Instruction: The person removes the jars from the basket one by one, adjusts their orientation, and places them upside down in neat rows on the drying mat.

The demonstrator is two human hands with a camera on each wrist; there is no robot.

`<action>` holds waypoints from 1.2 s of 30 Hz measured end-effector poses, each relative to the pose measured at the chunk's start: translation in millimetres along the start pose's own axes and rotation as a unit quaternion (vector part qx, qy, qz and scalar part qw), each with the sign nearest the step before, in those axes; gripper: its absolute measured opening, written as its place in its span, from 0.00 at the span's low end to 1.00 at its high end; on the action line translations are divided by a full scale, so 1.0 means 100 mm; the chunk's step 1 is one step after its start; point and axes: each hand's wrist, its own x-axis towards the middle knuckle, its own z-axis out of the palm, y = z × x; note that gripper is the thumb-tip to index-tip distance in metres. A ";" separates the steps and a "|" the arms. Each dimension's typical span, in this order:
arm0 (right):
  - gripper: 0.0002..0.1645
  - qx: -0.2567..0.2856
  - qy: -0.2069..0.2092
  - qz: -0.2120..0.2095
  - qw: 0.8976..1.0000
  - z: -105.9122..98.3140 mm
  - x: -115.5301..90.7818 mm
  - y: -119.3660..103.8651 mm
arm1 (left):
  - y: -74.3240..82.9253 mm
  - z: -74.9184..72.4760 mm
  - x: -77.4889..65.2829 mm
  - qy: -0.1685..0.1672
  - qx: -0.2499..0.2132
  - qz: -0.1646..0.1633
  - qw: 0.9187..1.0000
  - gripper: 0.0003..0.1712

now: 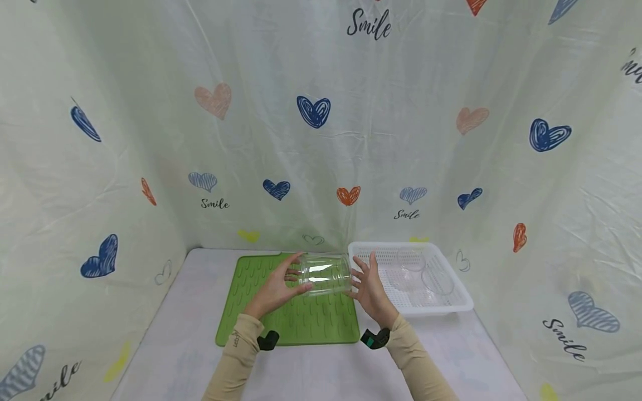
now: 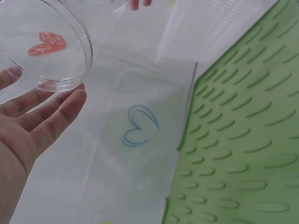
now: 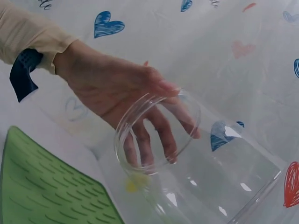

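Table [image 1: 175, 312] is white, w/ heart-&-"Smile" print curtain [image 1: 261, 67] behind & on both sides, bumpy green mat [image 1: 316, 326] on it, white basket [image 1: 461, 305] just to the right w/ clear round stuff [image 1: 437, 279] inside. Clear jar [image 1: 327, 273] is sideways above the mat: L hand [image 1: 275, 289] grips its rim end btwn thumb & fingers, R hand [image 1: 372, 288] has fingers spread at the other end, tho can't tell if they're touching it.

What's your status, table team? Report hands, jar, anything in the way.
Left hand grips jar. Right hand open at its other end, contact unclear. Jar sideways above mat. Basket right of mat, not between hands.
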 end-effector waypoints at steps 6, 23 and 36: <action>0.56 0.000 -0.044 0.039 0.998 0.01 0.02 0.13 | -0.02 0.00 -0.01 -0.004 -0.001 0.008 1.000 0.50; 0.53 -0.025 -0.036 0.049 0.998 0.10 0.05 0.20 | -0.05 -0.02 -0.05 -0.015 -0.001 -0.006 1.000 0.49; 0.50 -0.049 -0.017 0.038 0.998 0.15 0.07 0.19 | -0.03 -0.04 -0.10 -0.009 0.004 -0.004 1.000 0.52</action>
